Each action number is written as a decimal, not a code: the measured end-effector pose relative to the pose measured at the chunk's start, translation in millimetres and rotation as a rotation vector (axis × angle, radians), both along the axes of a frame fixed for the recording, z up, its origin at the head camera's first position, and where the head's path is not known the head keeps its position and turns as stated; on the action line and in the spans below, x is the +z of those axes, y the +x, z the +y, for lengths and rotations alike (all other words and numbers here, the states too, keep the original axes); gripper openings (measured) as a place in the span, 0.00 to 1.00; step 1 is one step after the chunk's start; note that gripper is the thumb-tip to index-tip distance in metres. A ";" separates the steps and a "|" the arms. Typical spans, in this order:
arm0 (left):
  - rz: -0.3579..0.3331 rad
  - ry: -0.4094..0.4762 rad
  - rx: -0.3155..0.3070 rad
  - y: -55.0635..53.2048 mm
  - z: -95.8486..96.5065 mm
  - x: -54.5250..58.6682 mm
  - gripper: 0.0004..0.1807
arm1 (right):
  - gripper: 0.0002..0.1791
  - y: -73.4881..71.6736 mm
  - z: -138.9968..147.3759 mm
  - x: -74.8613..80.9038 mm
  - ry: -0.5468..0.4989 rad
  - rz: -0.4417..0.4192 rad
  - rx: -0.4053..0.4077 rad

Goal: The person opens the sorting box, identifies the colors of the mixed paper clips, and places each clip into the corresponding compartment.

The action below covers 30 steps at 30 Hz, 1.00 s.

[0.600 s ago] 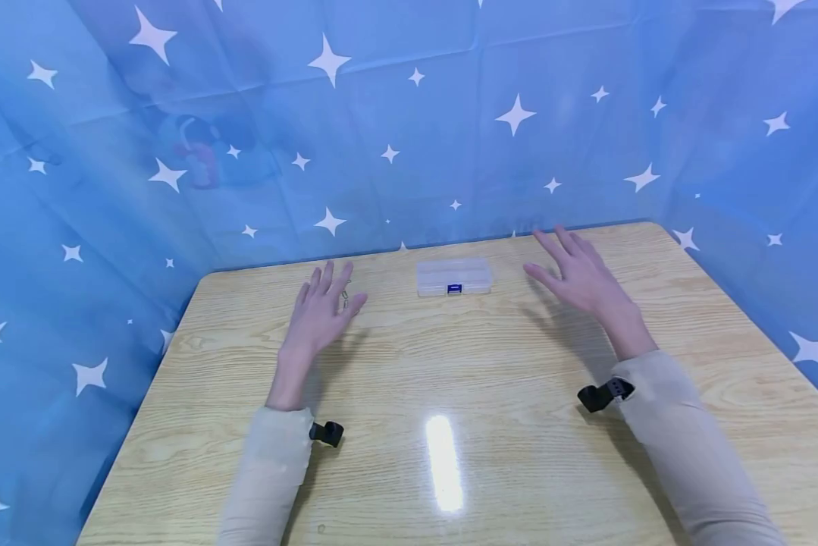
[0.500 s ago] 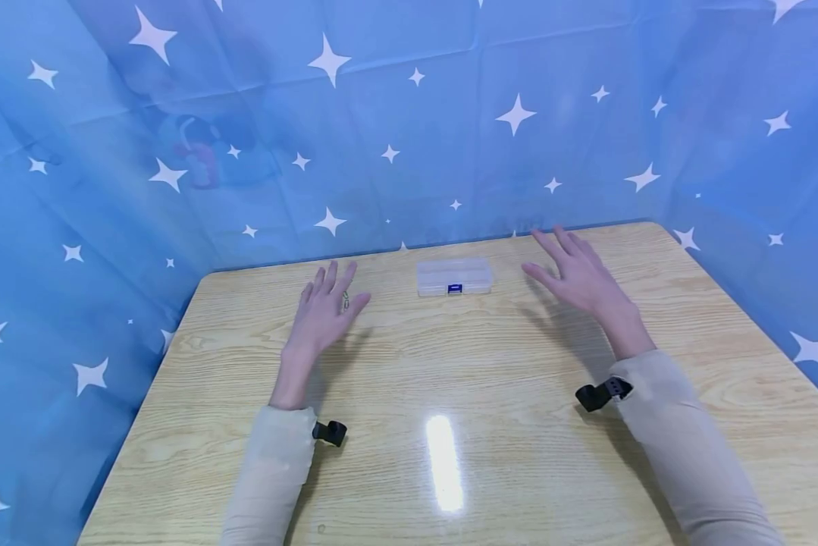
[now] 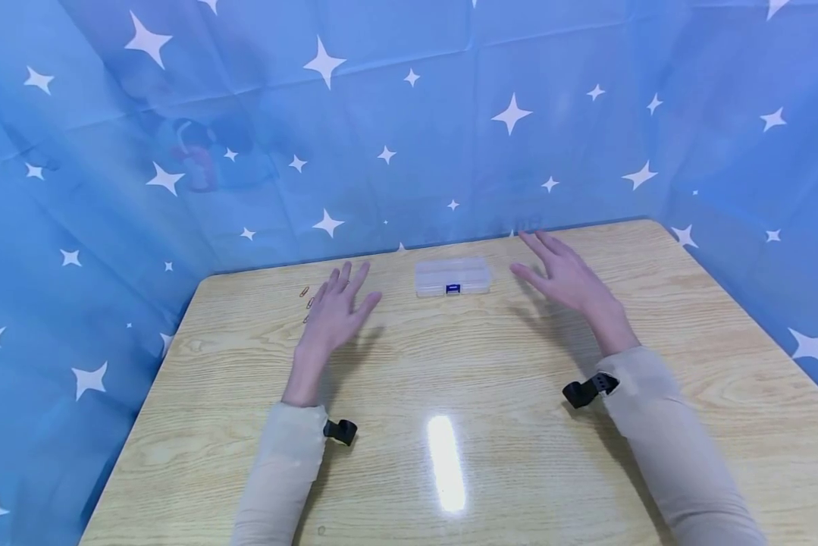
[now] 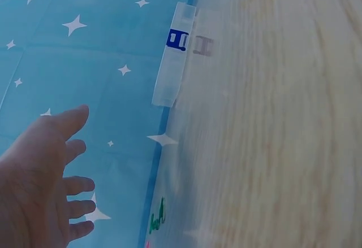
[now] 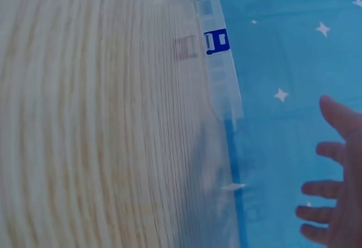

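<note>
Blue starry cloth hangs behind a wood-grain table, and over it the left hand and right hand are both spread loose, fingers apart, holding nothing. There's a clear plastic box with a blue latch between them, upper middle of the frame, touching neither, plus a few paper clips just beside the left one, left of centre. Pale sleeves run off the bottom edge.

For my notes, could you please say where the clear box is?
In the head view, the box lies toward the back of the table, between the left hand and right hand.
</note>
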<state>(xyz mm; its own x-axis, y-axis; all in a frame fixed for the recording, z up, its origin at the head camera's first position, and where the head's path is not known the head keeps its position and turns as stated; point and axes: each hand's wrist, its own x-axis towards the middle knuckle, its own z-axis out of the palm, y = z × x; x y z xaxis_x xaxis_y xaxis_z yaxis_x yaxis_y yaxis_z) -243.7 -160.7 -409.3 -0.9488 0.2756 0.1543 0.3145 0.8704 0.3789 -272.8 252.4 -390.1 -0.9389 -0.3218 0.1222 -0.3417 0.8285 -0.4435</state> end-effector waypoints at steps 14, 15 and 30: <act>0.017 0.041 -0.010 -6.0 17.2 -7.2 0.37 | 0.44 -13.4 -12.6 -11.1 -0.072 -0.050 0.038; 0.017 0.041 -0.008 -6.6 18.3 -7.8 0.36 | 0.44 -14.2 -13.6 -11.5 -0.078 -0.060 0.043; 0.088 0.075 -0.060 -13.2 38.0 -14.4 0.33 | 0.47 -28.6 -33.2 -25.8 -0.088 -0.102 0.108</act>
<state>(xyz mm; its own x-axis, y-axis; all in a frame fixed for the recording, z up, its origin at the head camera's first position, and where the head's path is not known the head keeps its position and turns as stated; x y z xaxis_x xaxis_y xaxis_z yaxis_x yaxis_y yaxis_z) -256.8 -122.7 -423.8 -0.9128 0.3161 0.2588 0.4001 0.8194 0.4104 -301.4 219.2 -415.9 -0.9084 -0.4137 0.0601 -0.3760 0.7456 -0.5502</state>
